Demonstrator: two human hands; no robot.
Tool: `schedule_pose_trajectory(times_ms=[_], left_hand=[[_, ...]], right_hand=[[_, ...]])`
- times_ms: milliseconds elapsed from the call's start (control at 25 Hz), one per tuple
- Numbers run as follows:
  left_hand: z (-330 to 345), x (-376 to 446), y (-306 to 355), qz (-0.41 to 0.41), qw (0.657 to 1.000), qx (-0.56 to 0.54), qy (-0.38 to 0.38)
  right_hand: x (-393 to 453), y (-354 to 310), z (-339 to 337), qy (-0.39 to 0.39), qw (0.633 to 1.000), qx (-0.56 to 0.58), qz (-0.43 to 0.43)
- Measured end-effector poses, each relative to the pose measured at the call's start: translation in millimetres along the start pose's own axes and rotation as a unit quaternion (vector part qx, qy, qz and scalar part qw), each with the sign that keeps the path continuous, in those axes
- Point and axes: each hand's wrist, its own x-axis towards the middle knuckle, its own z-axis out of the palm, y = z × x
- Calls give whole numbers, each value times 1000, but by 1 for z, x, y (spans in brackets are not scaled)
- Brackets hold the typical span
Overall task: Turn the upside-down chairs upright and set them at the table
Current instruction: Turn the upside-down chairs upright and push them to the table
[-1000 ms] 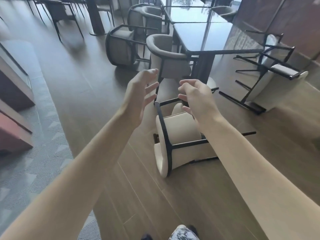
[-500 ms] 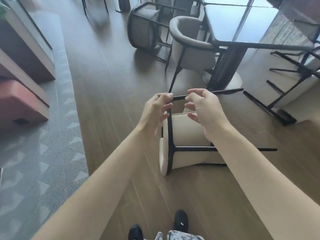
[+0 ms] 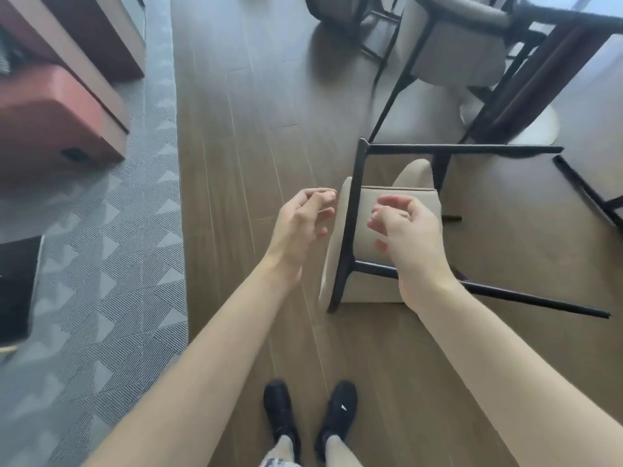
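Hands dropped off the leg bar, left hand [image 3: 301, 227] and right hand [image 3: 409, 230] grip released, overturned chair [image 3: 377, 237] between.

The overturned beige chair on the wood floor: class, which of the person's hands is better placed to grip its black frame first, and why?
Probably the right hand. It hovers over the overturned beige chair, just above the black frame rail, fingers loosely curled. The left hand hangs beside the chair over bare wood floor, empty.

I read this as a restaurant or café dining room: several matching cream upholstered chairs [image 3: 453, 52] with black frames gather round a dark desk [image 3: 569, 25] at upper right, wood-plank floor [image 3: 256, 112] beneath, patterned grey carpet [image 3: 111, 264] along the left.
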Motion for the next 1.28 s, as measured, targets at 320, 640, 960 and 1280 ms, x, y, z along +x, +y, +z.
schedule_pose_trajectory(times_ms=[320, 640, 960, 1280], left_hand=[[-14, 53, -90, -33, 998, 38, -26], [-22, 121, -203, -41, 996, 64, -50], [-11, 170, -279, -74, 993, 80, -47], [2, 208, -330, -120, 984, 126, -31]], right_hand=[[35, 99, 22, 24, 997, -12, 75], [77, 219, 61, 54, 992, -39, 105], [112, 301, 84, 86, 986, -18, 144], [130, 356, 87, 73, 980, -78, 167]])
